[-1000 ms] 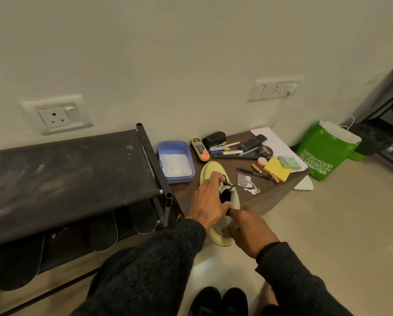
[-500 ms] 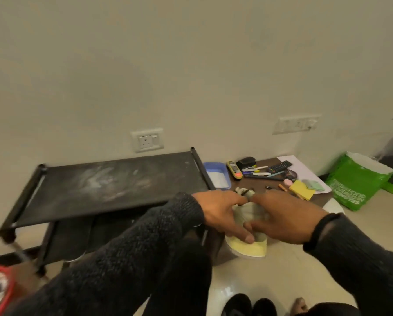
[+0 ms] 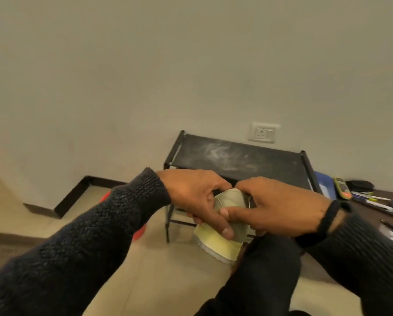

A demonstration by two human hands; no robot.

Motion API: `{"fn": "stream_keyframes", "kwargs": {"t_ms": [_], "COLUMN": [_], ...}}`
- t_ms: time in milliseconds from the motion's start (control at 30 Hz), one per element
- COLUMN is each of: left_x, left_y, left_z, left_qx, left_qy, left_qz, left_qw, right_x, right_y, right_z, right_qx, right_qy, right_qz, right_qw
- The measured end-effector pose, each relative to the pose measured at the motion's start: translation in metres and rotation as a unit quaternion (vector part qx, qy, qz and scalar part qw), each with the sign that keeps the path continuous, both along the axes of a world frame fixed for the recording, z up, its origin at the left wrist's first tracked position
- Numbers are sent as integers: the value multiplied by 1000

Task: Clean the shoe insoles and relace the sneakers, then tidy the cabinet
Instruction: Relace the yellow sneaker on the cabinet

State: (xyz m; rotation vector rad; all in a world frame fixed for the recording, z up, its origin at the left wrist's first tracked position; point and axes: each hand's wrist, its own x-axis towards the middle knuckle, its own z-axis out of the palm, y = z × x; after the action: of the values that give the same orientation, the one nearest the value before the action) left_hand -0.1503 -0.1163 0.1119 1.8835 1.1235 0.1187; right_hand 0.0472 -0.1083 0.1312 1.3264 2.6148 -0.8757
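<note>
A pale yellow-green sneaker [image 3: 220, 244] with a grey-white sole is held in the air in front of me, above my knee. My left hand [image 3: 195, 197] grips its left side, thumb laid across the upper. My right hand [image 3: 280, 206] grips the right side, fingers curled over the top near the opening. Both hands hide most of the upper and the laces. Behind the sneaker stands the black shoe rack [image 3: 236, 160] with a dusty top.
A low brown table [image 3: 387, 215] at the right edge holds a blue tray [image 3: 325, 183], a yellow-green remote [image 3: 341, 189], pens and a black case. A red object [image 3: 138, 231] lies on the floor behind my left forearm. A wall socket [image 3: 262, 132] sits above the rack.
The sneaker has come off the low table and is now held up in both hands. My view has swung left, so the rack and table have shifted to the right.
</note>
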Motion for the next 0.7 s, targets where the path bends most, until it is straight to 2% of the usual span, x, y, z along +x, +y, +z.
{"fn": "stream_keyframes", "kwargs": {"t_ms": [167, 300, 433, 600, 700], "left_x": [-57, -84, -90, -78, -66], "left_y": [-30, -47, -69, -90, -99], "left_z": [-60, -148, -246, -352, -401], "left_qx": [-23, 12, 36, -41, -92], "left_qy": [28, 55, 44, 8, 7], "left_qz": [87, 177, 271, 373, 411], "left_qw": [996, 983, 961, 927, 907], "right_x": [-75, -115, -143, -165, -175], "right_y": [-2, -1, -8, -22, -25], "right_z": [-60, -122, -195, -271, -298], "right_qx": [-56, -48, -75, -187, -204], "right_qy": [-21, -64, -134, -109, -129], "right_qz": [30, 35, 24, -91, -54], "right_qw": [998, 996, 988, 972, 969]}}
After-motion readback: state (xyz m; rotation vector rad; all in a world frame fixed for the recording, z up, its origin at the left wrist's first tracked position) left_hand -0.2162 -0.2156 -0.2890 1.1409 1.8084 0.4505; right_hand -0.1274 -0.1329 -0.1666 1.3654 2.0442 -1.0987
